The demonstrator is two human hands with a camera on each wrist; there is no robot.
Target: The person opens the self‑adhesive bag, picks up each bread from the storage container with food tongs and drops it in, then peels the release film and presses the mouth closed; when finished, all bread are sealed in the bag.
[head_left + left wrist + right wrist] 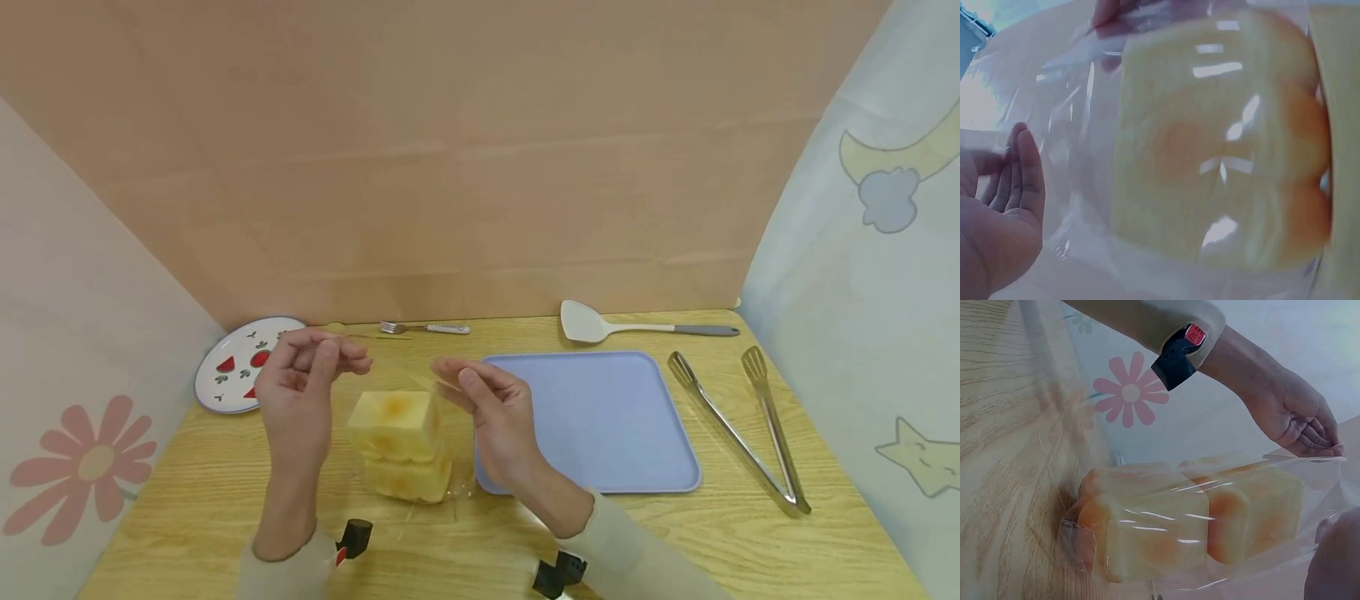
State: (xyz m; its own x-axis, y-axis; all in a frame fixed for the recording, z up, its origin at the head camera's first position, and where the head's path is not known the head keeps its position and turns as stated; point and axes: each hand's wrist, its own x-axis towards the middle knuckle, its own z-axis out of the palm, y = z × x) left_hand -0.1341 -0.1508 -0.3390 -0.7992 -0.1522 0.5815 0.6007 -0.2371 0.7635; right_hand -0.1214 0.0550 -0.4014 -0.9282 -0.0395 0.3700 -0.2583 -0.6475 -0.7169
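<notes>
A clear plastic bag (1329, 481) stands on the table with square yellow bread loaves (397, 425) inside, stacked one above another, their tops and sides browned. In the left wrist view the bread (1179, 150) shows large behind shiny film. My left hand (296, 392), above and left of the bread, pinches one side of the bag's upper edge between thumb and fingertips; the right wrist view shows this left hand (1300, 419) too. On the opposite side my right hand (502, 417) pinches the film, thumb on top. Its fingertips are partly blurred in the left wrist view.
A blue tray (592, 425) lies right of the bag, partly behind my right hand. Metal tongs (742, 442) lie beyond it, and a white spatula (585, 322) behind it. At the back left are a patterned plate (232, 392), a fork (427, 328) and a spoon (335, 328).
</notes>
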